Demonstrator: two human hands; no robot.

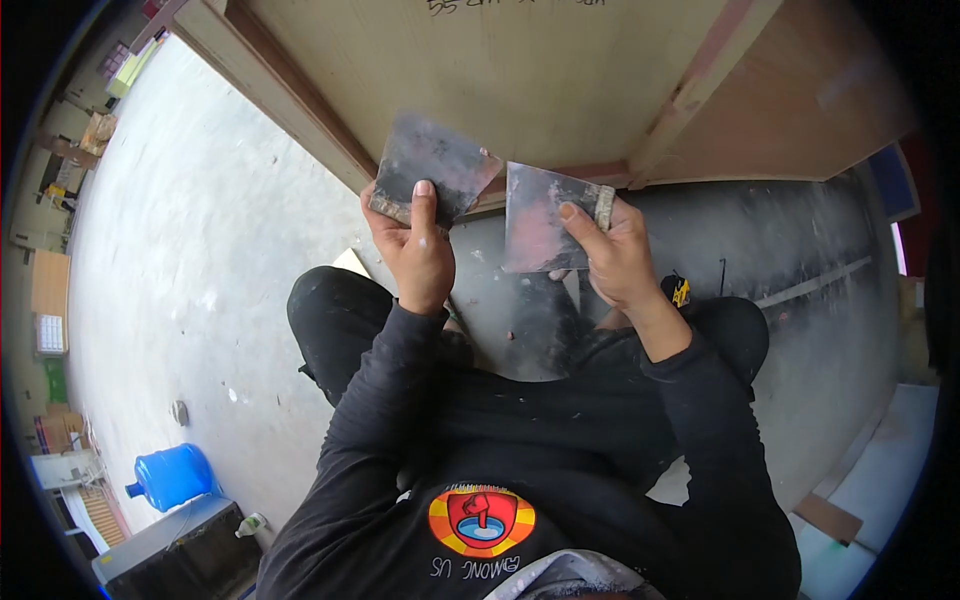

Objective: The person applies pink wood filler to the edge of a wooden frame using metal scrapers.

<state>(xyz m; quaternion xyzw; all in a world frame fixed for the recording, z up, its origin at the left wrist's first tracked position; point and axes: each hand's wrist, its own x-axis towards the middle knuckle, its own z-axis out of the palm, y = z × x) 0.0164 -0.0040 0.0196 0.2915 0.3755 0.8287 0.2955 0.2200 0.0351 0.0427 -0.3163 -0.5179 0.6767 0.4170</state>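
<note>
My left hand (413,240) grips a flat, square, greyish putty scraper (440,160) by its lower left corner, thumb on the face and fingers behind. Dark and pink smears cover its surface. In my right hand (618,250) is a second, see-through putty scraper (535,225), also smeared pink and black, with a rough, thicker strip along its right edge. My right thumb presses on its face. The two scrapers are held up side by side with a narrow gap between them, in front of a wooden panel (480,90).
The panel has a raised wooden frame and handwriting at the top. Near my right knee lies a yellow-and-black object (681,291) on the grey floor (190,300). A blue water bottle (175,476) lies at the lower left beside a dark box-like appliance (180,555).
</note>
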